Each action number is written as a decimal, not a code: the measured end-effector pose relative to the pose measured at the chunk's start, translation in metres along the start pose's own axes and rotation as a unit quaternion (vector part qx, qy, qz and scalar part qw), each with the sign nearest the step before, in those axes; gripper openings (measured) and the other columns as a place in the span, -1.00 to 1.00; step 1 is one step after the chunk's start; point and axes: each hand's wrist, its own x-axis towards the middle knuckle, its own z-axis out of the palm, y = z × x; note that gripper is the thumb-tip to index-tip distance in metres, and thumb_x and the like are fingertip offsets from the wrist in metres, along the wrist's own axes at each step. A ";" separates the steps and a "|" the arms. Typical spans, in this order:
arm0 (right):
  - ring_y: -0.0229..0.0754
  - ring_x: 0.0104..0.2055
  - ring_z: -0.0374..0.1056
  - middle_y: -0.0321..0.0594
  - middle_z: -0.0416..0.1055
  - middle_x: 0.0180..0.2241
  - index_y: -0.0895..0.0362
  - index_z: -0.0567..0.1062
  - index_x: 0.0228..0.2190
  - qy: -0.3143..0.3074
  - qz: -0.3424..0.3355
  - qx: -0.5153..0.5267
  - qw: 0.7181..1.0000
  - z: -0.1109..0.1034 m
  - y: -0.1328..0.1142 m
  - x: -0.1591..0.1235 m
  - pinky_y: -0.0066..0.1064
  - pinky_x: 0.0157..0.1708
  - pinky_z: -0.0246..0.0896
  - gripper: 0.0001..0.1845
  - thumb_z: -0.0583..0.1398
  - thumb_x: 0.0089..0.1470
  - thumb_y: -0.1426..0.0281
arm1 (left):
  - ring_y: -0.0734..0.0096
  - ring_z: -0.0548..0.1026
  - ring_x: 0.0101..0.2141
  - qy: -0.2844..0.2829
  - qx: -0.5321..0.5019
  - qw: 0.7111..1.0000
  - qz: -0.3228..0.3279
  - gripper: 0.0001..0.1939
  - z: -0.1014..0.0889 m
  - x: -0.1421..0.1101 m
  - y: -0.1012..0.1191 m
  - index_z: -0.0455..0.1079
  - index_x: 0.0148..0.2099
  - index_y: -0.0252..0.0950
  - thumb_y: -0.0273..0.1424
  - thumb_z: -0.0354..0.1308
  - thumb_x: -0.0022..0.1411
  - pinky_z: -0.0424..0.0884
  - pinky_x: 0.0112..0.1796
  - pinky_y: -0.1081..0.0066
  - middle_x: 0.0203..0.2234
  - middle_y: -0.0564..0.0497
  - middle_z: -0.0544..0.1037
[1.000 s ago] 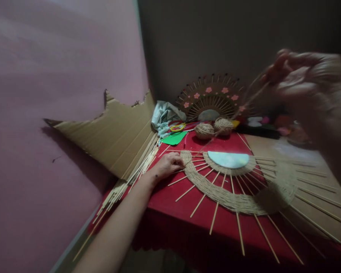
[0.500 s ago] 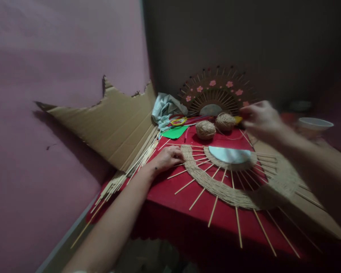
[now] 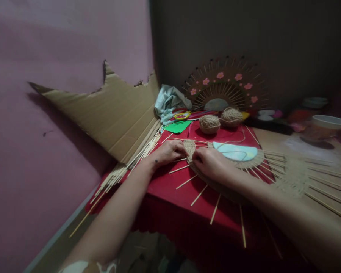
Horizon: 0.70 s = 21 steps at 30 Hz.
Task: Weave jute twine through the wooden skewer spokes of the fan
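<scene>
A half-round fan (image 3: 189, 146) of thin sticks, with a band of woven twine, lies on a red-covered table. Around a stick end at its left edge, my left hand (image 3: 170, 151) is closed, steadying the band. My right hand (image 3: 210, 162) is closed against the inner side of the same band, pinching twine; its fingertips are partly hidden. A loose twine strand loops across the pale blue half-disc (image 3: 234, 151) at the fan's centre. Behind lie two balls of twine, one at the left (image 3: 209, 124) and one at the right (image 3: 232, 116). My right forearm covers part of the weave.
Torn cardboard (image 3: 113, 121) leans on the left wall above a pile of loose sticks (image 3: 113, 184). A green sheet (image 3: 178, 126), a yellow-handled tool (image 3: 182, 115) and a crumpled cloth (image 3: 170, 101) lie behind. A flowered fan (image 3: 248, 86) stands at the back; a plastic bowl (image 3: 331, 121) is right.
My right hand has come down and left from beside the twine balls to the woven band's left end. My left hand stays at the fan's edge. The view has shifted slightly.
</scene>
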 end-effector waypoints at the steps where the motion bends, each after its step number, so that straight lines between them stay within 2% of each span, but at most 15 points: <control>1: -0.20 -0.39 0.31 -0.11 0.47 -0.42 0.16 0.49 -0.44 0.005 -0.012 0.002 1.000 0.001 0.000 -0.001 -0.39 -0.37 0.03 -0.79 0.05 0.03 0.47 | 0.44 0.46 -0.33 0.004 -0.003 1.000 -0.014 -0.88 -0.001 0.000 0.000 0.54 -0.30 -0.33 -0.42 0.19 0.14 0.35 -0.26 0.46 -0.38 -0.02 0.53; 4: -0.16 -0.33 0.33 -0.11 0.48 -0.38 0.16 0.49 -0.41 0.026 -0.036 0.008 0.999 0.005 -0.001 -0.004 -0.36 -0.31 0.07 -0.82 0.07 0.02 0.48 | 0.41 0.47 -0.30 0.043 -0.001 0.997 -0.060 -0.84 -0.006 -0.001 0.003 0.52 -0.23 -0.33 -0.46 0.18 0.12 0.35 -0.21 0.42 -0.34 -0.02 0.56; 7: -0.15 -0.32 0.35 -0.10 0.49 -0.35 0.17 0.49 -0.38 0.021 -0.027 0.044 0.998 0.007 -0.003 -0.005 -0.36 -0.31 0.11 -0.81 0.08 -0.01 0.52 | 0.38 0.46 -0.28 0.064 0.003 0.995 -0.077 -0.85 -0.009 -0.002 0.006 0.52 -0.28 -0.34 -0.52 0.18 0.06 0.33 -0.18 0.39 -0.36 -0.02 0.56; 13: -0.20 -0.39 0.35 -0.17 0.48 -0.42 0.17 0.50 -0.44 0.001 -0.026 0.112 0.993 0.001 -0.010 -0.012 -0.41 -0.37 0.15 -0.81 0.10 -0.06 0.56 | 0.43 0.43 -0.34 0.002 -0.059 0.997 -0.047 -0.91 -0.009 -0.004 0.011 0.51 -0.37 -0.36 -0.51 0.18 0.03 0.32 -0.24 0.42 -0.44 0.02 0.52; 21: -0.25 -0.46 0.34 -0.24 0.47 -0.49 0.16 0.53 -0.44 -0.011 -0.029 0.168 0.985 -0.001 -0.016 -0.015 -0.44 -0.43 0.14 -0.81 0.11 -0.05 0.54 | 0.44 0.39 -0.34 -0.089 -0.040 0.995 -0.016 -0.90 -0.011 -0.004 0.006 0.53 -0.37 -0.32 -0.41 0.20 0.11 0.29 -0.25 0.43 -0.43 0.04 0.44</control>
